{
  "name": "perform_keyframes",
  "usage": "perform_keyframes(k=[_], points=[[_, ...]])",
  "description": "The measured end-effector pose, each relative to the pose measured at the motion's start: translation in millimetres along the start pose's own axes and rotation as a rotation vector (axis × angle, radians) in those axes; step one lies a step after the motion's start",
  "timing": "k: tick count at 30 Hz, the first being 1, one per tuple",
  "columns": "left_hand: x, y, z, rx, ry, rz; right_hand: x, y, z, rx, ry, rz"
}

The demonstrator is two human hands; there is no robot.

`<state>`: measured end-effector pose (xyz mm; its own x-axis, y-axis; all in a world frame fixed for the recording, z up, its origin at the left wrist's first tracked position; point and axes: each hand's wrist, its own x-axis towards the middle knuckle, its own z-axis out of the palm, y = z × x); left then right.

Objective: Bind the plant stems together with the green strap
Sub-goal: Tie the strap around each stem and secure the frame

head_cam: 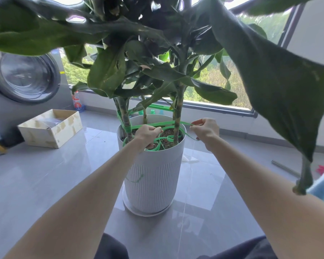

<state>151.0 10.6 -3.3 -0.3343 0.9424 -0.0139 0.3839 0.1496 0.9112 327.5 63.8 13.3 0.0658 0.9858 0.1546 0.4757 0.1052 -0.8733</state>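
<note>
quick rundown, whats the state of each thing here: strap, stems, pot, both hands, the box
green strap: wrapped round left stem, stretched past right stem, slack coiled on the soil
plant stems: upright, apart
white pot: upright on saucer
left hand: pinching strap
right hand: pinching strap end
cardboard box: open

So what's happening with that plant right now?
A person is tying a potted plant's stems with a green strap. The left hand grips the strap over the soil, and the right hand pinches its end just past the right stem, outside the white pot. The strap is already wound around the left stem and runs across to the right one; spare loops lie on the soil.
</note>
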Motion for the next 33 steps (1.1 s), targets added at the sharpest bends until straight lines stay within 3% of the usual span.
perform_keyframes(k=[3, 9, 15, 18, 26, 29, 33], points=[[1.0, -10.4, -14.2, 0.204, -0.018, 0.123, -1.3, 1.4, 0.9, -0.045, -0.004, -0.027], [-2.4, -16.6, -34.3, 0.490, -0.140, 0.134, -1.6, 1.1, 6.5, -0.184, -0.048, 0.047], [-20.3, -5.2, -44.7, 0.110, -0.207, 0.049, -12.0, -3.5, 3.7, 0.132, -0.177, 0.172], [-31.6, 2.8, -47.0, 0.022, -0.320, -0.051, -14.5, -5.5, 0.3, 0.134, -0.194, 0.164], [-45.8, -6.6, -51.5, 0.306, -0.675, -0.246, -23.7, -12.2, -3.2, 0.126, -0.258, 0.187], [-44.4, -15.2, -52.5, 0.324, -0.671, -0.267, -25.7, -13.8, -3.5, 0.154, -0.289, 0.216], [-42.5, -18.1, -54.7, 0.437, -0.601, -0.158, -27.1, -14.8, -5.5, -0.002, -0.278, 0.162]])
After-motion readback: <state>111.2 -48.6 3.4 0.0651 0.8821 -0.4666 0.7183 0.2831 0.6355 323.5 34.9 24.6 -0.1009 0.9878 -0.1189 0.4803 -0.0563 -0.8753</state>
